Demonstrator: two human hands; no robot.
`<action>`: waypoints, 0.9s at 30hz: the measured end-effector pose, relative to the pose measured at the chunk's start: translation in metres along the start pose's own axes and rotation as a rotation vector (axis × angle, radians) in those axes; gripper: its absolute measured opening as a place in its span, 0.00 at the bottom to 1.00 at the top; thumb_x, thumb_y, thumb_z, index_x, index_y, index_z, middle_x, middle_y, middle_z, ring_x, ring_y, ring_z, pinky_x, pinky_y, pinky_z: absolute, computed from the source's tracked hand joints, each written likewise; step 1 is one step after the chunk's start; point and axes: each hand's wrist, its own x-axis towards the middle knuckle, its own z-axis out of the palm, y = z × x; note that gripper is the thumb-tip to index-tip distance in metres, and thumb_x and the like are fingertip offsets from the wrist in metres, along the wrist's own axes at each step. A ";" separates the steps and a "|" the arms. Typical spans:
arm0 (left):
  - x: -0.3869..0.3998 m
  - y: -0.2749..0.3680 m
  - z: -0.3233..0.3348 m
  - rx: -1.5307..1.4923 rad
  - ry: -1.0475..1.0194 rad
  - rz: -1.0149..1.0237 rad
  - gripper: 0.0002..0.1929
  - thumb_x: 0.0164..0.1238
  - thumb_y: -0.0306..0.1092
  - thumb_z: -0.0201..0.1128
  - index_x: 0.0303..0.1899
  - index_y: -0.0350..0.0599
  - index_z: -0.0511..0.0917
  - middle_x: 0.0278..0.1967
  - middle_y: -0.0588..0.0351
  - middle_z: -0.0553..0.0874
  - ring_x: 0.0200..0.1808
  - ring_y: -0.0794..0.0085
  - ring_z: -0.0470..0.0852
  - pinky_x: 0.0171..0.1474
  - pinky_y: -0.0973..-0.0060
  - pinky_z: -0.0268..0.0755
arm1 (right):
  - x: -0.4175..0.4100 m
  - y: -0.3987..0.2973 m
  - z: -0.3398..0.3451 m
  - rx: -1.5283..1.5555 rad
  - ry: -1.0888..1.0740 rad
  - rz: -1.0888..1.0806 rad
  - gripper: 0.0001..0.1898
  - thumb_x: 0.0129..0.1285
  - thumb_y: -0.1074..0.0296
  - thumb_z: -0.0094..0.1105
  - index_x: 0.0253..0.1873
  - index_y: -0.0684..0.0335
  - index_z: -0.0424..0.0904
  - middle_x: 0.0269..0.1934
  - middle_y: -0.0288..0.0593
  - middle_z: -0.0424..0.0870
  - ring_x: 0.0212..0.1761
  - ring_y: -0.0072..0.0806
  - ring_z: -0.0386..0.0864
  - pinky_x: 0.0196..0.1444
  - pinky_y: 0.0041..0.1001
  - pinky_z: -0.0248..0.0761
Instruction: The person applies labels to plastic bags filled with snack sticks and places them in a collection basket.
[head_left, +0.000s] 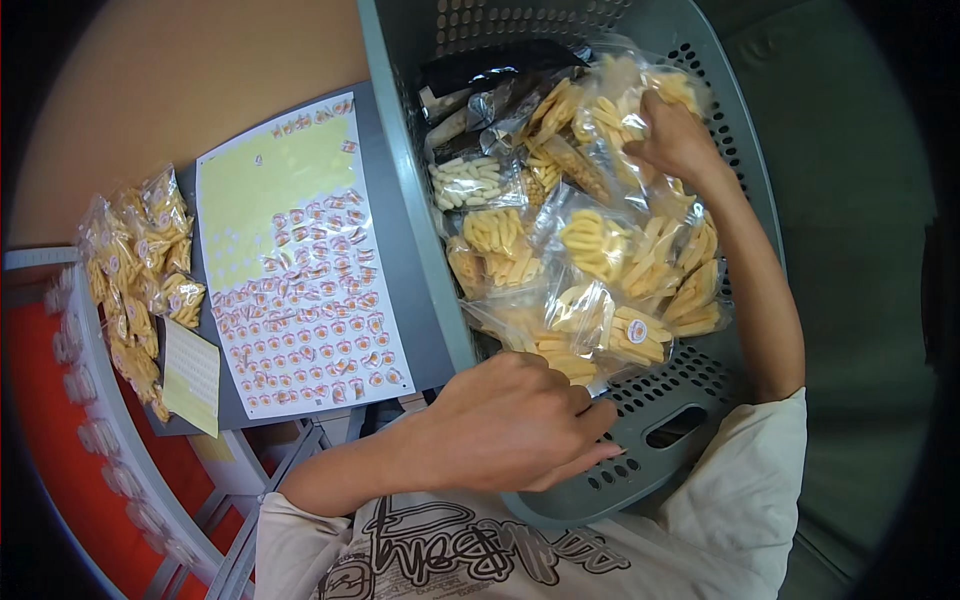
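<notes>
My right hand (675, 142) reaches into the far right of a grey-green plastic basket (420, 225). Its thumb and forefinger touch a clear bag of pale yellow snack sticks (611, 124); whether they grip it is hidden. My left hand (525, 427) hovers over the basket's near end, back upward, fingers curled and thumb near the forefinger. Nothing shows between them, but the palm is hidden. Just beyond it, a clear bag of yellow sticks (649, 349) bears a round sticker (637, 331). More clear bags of yellow snacks (596, 240) are heaped around it.
Left of the basket, a partly peeled sheet of round stickers (307, 322) lies on a dark grey board (409, 300). Beside it are a smaller yellow sheet (191, 375) and a pile of stickered snack bags (142, 262). A bag of white pieces (469, 182) and dark packets (502, 64) sit inside the basket.
</notes>
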 end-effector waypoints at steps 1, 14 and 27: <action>0.001 0.000 0.000 -0.003 -0.005 0.004 0.19 0.69 0.48 0.64 0.23 0.47 0.73 0.15 0.60 0.72 0.18 0.65 0.77 0.22 0.66 0.69 | -0.001 -0.005 0.001 -0.010 0.066 0.046 0.31 0.53 0.63 0.74 0.58 0.68 0.69 0.39 0.61 0.84 0.45 0.57 0.82 0.51 0.46 0.75; 0.005 0.003 -0.002 -0.029 0.124 0.037 0.16 0.66 0.42 0.68 0.22 0.46 0.76 0.17 0.59 0.75 0.18 0.65 0.76 0.22 0.69 0.69 | -0.043 -0.123 0.101 0.036 -0.176 -0.755 0.13 0.62 0.62 0.64 0.44 0.67 0.83 0.34 0.56 0.86 0.38 0.51 0.86 0.43 0.42 0.80; -0.179 -0.017 -0.048 -0.321 0.988 -0.589 0.17 0.79 0.37 0.55 0.29 0.38 0.75 0.21 0.54 0.80 0.22 0.76 0.79 0.28 0.80 0.69 | -0.083 -0.065 -0.112 1.095 -0.165 -0.479 0.12 0.70 0.73 0.58 0.56 0.67 0.74 0.40 0.40 0.85 0.40 0.19 0.82 0.39 0.20 0.79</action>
